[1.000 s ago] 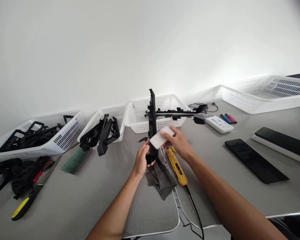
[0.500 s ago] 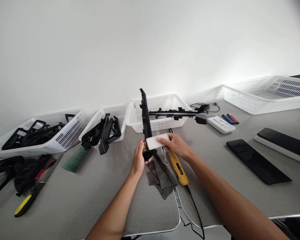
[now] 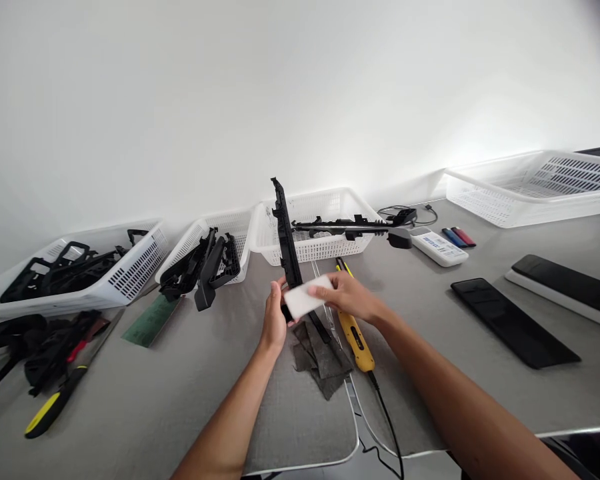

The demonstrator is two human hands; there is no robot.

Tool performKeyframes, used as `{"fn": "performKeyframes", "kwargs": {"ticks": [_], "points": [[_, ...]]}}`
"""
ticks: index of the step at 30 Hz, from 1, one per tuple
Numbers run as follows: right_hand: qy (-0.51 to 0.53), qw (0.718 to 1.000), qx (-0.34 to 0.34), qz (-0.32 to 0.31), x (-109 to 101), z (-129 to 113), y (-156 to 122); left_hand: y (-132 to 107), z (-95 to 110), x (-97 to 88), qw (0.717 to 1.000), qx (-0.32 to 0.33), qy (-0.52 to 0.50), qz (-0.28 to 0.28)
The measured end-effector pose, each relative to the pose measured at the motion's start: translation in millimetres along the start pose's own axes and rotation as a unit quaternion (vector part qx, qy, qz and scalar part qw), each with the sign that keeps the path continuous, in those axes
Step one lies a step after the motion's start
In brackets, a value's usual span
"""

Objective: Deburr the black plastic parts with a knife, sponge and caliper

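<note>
My left hand (image 3: 276, 320) is closed around the lower part of a long black plastic trim piece (image 3: 287, 237), which points up and away from me. Between the fingers of my right hand (image 3: 349, 293) is a white rectangular block, perhaps an eraser or sponge (image 3: 303, 297). The block lies across the trim piece's lower part and hides some of it. Just below are dark grey cloth pieces (image 3: 325, 363) on the table. A yellow corded power tool (image 3: 357, 343) lies under and beside my right wrist.
Behind my hands, a white basket (image 3: 310, 252) has another black trim piece (image 3: 350, 227) across it. Two baskets of black parts stand left, near a green sheet (image 3: 153, 321) and a yellow-black handled tool (image 3: 55, 403). Dark flat panels (image 3: 513, 320) lie right, near a white box (image 3: 439, 247).
The white block has shifted slightly left and down along the trim piece and tilted more. The trim piece's top leans a little further left. Both hands keep their hold.
</note>
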State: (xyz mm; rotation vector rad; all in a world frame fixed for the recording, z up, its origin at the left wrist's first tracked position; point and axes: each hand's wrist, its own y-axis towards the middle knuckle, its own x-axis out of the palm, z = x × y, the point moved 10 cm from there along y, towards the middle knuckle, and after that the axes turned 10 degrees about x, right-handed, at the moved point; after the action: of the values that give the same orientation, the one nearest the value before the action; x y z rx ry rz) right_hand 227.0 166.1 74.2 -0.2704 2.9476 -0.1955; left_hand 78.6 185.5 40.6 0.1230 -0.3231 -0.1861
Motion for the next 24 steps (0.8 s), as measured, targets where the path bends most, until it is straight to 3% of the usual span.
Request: {"fn": "performKeyframes", "kwargs": {"ticks": [2,5,6,10,11,16,21,24], "points": [[-0.023,1.000,-0.002,-0.020,5,0,1,0,0,-1.9,1.000,-0.001,-0.015,0.009],[-0.012,0.993,-0.041,0.111,-18,-9,-3,-1,0,1.8,0.999,-0.005,-0.045,-0.005],[-0.007,0.992,-0.048,0.120,-18,-10,-4,-1,0,3.2,0.999,-0.008,-0.053,-0.010],[-0.040,0.999,-0.017,-0.023,17,0,-1,-2,0,2.1,0.997,-0.014,-0.073,0.000],[-0.053,0.998,-0.012,-0.026,20,2,0,-2,0,2.1,0.997,-0.015,-0.077,0.001],[-0.065,0.987,-0.034,0.145,-11,-3,-2,-1,2,6.7,0.997,-0.016,-0.079,-0.020],[-0.074,0.997,-0.023,0.012,11,0,2,-1,-1,-1.1,0.998,-0.024,-0.056,0.011],[-0.079,0.993,-0.036,0.082,-9,-3,2,-1,-1,-1.8,0.999,-0.021,-0.047,0.011]]}}
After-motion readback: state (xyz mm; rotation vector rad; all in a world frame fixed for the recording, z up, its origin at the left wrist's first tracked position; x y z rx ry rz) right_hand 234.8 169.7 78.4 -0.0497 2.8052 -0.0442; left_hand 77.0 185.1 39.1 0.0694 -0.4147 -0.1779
